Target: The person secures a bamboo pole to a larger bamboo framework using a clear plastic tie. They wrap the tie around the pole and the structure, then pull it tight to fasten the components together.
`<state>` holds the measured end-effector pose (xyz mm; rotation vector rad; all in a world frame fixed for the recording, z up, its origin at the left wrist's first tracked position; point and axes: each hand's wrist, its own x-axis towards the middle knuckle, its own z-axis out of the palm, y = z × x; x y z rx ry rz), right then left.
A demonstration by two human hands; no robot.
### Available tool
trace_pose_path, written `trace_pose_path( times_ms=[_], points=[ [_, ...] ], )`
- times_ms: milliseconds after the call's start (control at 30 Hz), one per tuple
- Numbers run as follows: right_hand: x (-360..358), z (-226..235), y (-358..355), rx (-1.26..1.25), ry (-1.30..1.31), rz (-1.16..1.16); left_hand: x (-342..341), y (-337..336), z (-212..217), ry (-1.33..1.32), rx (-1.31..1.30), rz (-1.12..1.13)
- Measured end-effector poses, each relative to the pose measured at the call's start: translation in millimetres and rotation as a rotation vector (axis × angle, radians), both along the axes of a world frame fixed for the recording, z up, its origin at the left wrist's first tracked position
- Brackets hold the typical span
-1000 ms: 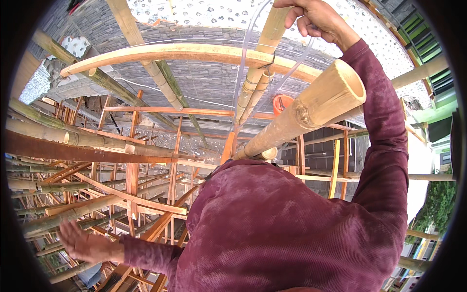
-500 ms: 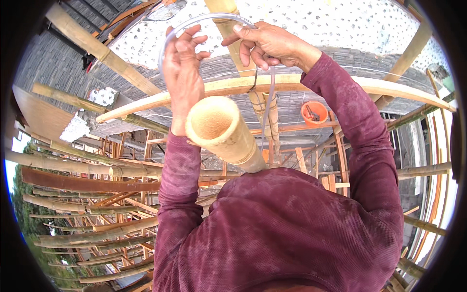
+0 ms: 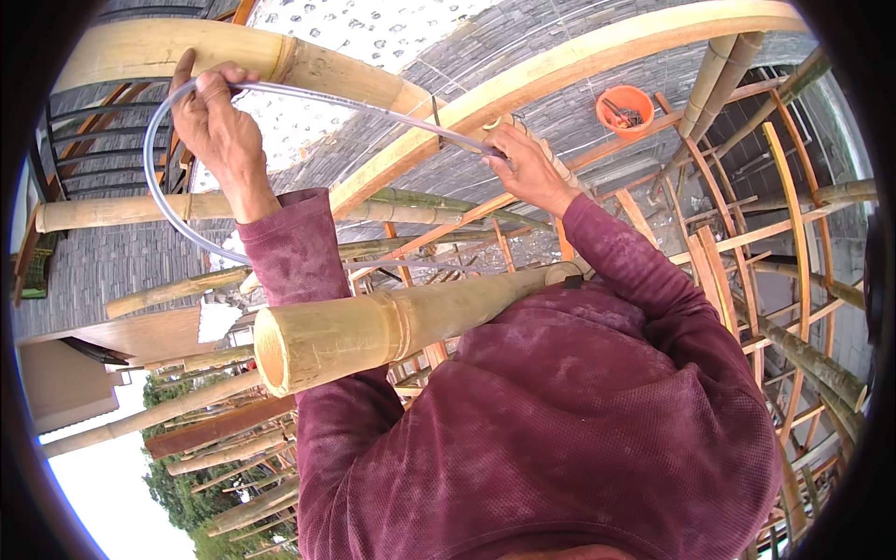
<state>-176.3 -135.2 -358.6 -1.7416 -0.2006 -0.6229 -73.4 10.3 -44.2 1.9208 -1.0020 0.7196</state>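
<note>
A clear flexible plastic tube point(image 3: 149, 159) bends in a loop around my left hand point(image 3: 224, 140). The thumb and fingers of that hand hold the tube, while its index finger points up against a thick bamboo pole point(image 3: 187, 51). My right hand point(image 3: 532, 168) pinches the tube farther right, beside the long sawn timber beam point(image 3: 597, 61). From the loop's bottom the tube runs behind my left forearm and reappears past it. Close to my chest, a cut bamboo post point(image 3: 345, 341) crosses in front of my left arm.
An orange bucket point(image 3: 611, 126) with hand tools inside stands beyond the beam. Bamboo poles and timber scaffolding point(image 3: 798, 224) surround me, with gaps down to lower levels. Black metal bars point(image 3: 112, 145) lie at the far left, near a grey stone-patterned wall point(image 3: 93, 252).
My view has swung left. My left hand has moved left to the thick bamboo pole, its index finger now raised against it. The tube is pulled longer between my hands, and my right hand has closed on it.
</note>
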Motion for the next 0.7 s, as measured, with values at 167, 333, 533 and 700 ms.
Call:
trace_pose_path(
  times_ms=[167, 333, 533, 700],
  points=[
    [13.0, 21.7, -13.3, -0.531, -0.200, -0.377, 13.7, 5.5, 18.3, -0.035, -0.199, -0.115],
    [52.9, 16.9, -10.5, -0.671, -0.170, -0.398, 17.2, 0.5, 23.2, -0.001, -0.260, -0.193],
    [53.7, 15.7, -11.6, -0.590, -0.128, -0.360, 39.5, 2.1, 1.2, -0.044, -0.296, -0.271],
    [56.5, 22.7, -1.3, -0.510, -0.190, -0.398, 23.5, 3.4, 2.5, -0.014, -0.208, -0.176]
  ],
)
